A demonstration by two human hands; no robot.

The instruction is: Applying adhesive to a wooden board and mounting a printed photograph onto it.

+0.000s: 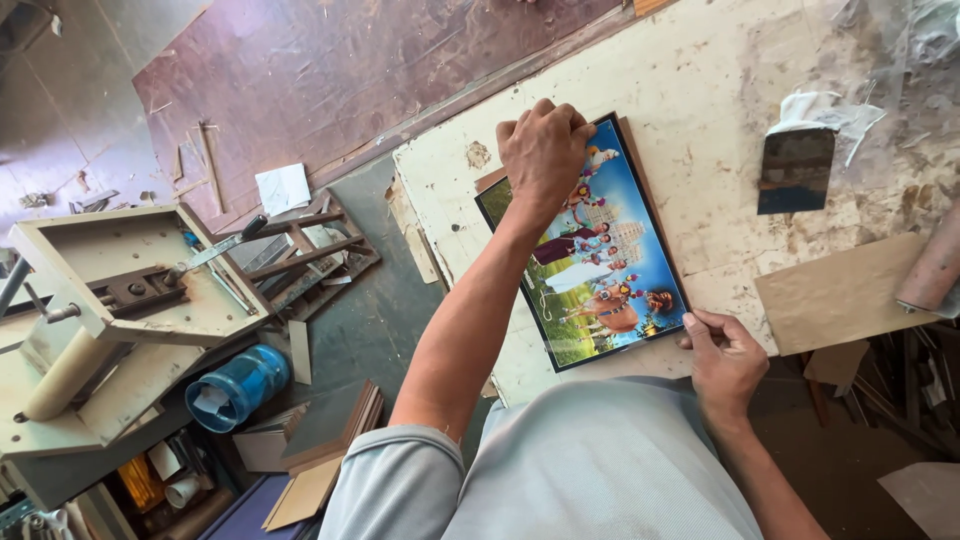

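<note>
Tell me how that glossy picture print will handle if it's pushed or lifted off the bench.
The picture print looks thin, so it would probably flex when lifted by one edge. Its glossy face may slide under the left hand and right hand. Lying flat on the worktable, it shouldn't roll or tip.

I see my left hand [543,150] pressing the far corner of the colourful picture print [590,255] on the worn white worktable [700,90], my right hand [722,358] gripping its near corner
</note>
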